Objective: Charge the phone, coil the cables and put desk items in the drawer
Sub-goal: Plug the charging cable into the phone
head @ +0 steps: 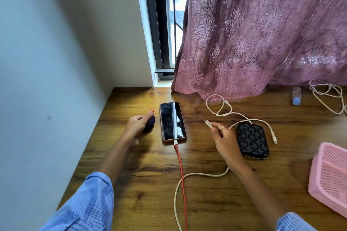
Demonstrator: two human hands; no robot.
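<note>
- Both hands are out over the desk, well apart, with the phone between them.
- Her right hand (224,139) pinches one plug end of a long white charging cable (187,176) between thumb and fingertips, the plug pointing up and toward the phone.
- Her left hand (136,125) is curled over a small dark blue rounded object (151,120) just left of the phone; I cannot tell what the object is.
- A black-screened smartphone in a pinkish case (172,121) lies flat, its long axis running away from her, with a red braided cable (181,174) already plugged into its near end, so charging looks taken care of.
- From the pinched plug the white cable runs under the right wrist and sweeps in a loose curve toward her, crossing the red cable near the desk's front edge.
- That slack lies nearer than the right hand and between the arms, so I judge the coiling falls to the right hand, with the left free to help once it lets go.
- A second white cable (242,116) loops beyond the right hand, draped over a black patterned zip pouch (252,140) that sits just right of it.
- Farther right are a pink mesh plastic tray (330,176), a small clear bottle with a blue cap (297,95) and a third tangle of white cord (326,93) by the mauve curtain (262,30).
- No drawer is in view.
</note>
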